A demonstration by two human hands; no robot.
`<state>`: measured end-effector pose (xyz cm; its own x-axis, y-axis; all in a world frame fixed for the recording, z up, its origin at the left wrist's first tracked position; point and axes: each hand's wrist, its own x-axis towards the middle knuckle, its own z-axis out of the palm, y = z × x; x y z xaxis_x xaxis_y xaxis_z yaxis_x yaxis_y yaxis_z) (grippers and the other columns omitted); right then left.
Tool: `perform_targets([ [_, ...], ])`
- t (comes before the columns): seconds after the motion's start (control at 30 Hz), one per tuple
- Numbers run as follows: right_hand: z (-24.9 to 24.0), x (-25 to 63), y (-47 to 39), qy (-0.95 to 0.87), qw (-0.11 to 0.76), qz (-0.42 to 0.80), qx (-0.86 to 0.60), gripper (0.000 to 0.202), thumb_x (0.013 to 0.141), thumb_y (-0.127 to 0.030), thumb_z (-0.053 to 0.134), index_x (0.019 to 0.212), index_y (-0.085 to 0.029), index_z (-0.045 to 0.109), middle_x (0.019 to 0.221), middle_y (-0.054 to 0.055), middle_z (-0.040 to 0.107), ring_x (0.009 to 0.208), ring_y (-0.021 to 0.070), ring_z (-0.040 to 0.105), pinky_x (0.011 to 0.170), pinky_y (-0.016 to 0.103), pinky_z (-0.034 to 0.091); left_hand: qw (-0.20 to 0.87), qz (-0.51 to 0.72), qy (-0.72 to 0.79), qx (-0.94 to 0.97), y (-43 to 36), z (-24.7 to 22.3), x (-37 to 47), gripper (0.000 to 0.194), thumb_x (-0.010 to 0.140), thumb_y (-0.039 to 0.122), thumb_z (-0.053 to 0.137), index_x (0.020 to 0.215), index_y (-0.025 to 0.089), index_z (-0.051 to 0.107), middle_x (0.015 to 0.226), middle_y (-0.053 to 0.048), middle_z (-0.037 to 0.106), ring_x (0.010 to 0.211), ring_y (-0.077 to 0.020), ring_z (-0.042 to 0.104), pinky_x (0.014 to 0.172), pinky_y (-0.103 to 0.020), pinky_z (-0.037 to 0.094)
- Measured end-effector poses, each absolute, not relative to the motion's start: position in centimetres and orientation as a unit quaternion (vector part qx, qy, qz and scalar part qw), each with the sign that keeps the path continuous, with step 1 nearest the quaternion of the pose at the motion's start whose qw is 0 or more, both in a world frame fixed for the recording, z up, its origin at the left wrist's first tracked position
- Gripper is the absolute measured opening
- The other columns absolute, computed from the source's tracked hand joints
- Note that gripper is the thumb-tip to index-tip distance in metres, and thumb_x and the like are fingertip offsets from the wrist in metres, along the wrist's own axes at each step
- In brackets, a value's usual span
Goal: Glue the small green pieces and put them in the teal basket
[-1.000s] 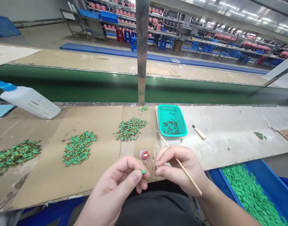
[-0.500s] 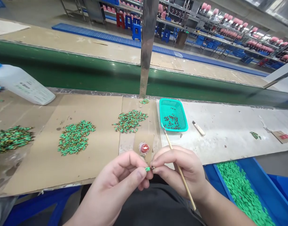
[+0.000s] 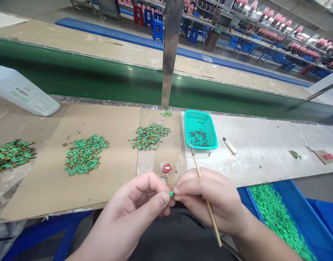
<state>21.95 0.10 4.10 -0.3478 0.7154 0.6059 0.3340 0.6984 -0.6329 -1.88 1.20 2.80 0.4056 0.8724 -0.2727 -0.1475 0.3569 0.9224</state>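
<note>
Between thumb and fingers, my left hand (image 3: 144,206) pinches a small green piece (image 3: 171,194). My right hand (image 3: 212,197) meets it from the right, its thumb and forefinger closed on a tiny dark part that touches the green piece. A thin wooden brush (image 3: 209,206) also rests in my right hand, its tip pointing up toward the teal basket (image 3: 188,139), which holds small dark parts. Just beyond my fingertips stands a small round red pot (image 3: 166,168) on cardboard. Piles of green and gold pieces (image 3: 150,136) lie beyond and to the left.
A white plastic bottle (image 3: 27,92) leans at the left. A short knife-like tool (image 3: 230,145) lies right of the basket. At the lower right, a blue bin (image 3: 313,221) holds many green pieces. A metal post (image 3: 170,54) rises behind the table edge.
My right fingertips have moved slightly left, bringing the dark part against the green piece. The brush has shifted a little with my right hand, and the view has tilted slightly.
</note>
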Motion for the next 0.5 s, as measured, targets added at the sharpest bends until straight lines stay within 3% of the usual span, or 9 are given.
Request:
perform_targets([
  [0.23,5.3,22.8,0.2,-0.847,0.388,0.19,-0.311,0.016,0.117,-0.002,0.068,0.123,-0.011,0.079,0.106,0.013,0.086,0.092,0.0225,0.08,0.082,0.035,0.067,0.691,0.346,0.416,0.479,1.3,3.0,-1.8,0.031,0.104,0.049,0.093,0.083,0.027,0.086,0.072,0.0,0.08,0.07,-0.0165,0.074,0.068,-0.019,0.061],
  [0.5,5.0,22.6,0.8,-0.845,0.397,0.195,-0.3,0.016,0.119,-0.004,0.065,0.121,-0.012,0.079,0.102,0.011,0.085,0.088,0.0206,0.079,0.081,0.034,0.067,0.688,0.355,0.401,0.489,1.5,3.2,-1.6,0.032,0.107,0.05,0.09,0.085,0.027,0.085,0.075,-0.001,0.081,0.072,-0.0167,0.075,0.069,-0.019,0.062],
])
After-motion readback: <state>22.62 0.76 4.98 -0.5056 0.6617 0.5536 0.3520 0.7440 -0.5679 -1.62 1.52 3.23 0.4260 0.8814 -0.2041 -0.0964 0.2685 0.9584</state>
